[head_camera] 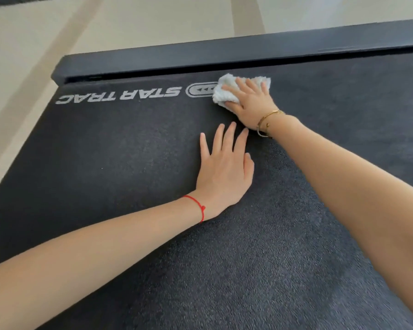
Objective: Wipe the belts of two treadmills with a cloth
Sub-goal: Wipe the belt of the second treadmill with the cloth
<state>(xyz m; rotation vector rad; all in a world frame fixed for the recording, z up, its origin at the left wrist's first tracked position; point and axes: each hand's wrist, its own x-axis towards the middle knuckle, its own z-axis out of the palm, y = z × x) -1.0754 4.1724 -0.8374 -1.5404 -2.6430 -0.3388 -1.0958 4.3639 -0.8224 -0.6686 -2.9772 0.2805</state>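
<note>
A black textured treadmill belt point(119, 148) fills most of the view, with white "STAR TRAC" lettering point(119, 95) printed near its far edge. My right hand point(250, 101) presses a crumpled white cloth point(224, 90) flat on the belt, just right of the logo, its fingers straight and spread over the cloth. My left hand point(224, 170) lies flat on the belt nearer to me, fingers extended and holding nothing. Its fingertips reach close to my right wrist.
A black side rail point(200, 58) runs along the belt's far edge. Beyond it lies a light beige floor point(34, 32) with a darker stripe. The belt's left edge point(22, 148) drops off to the floor.
</note>
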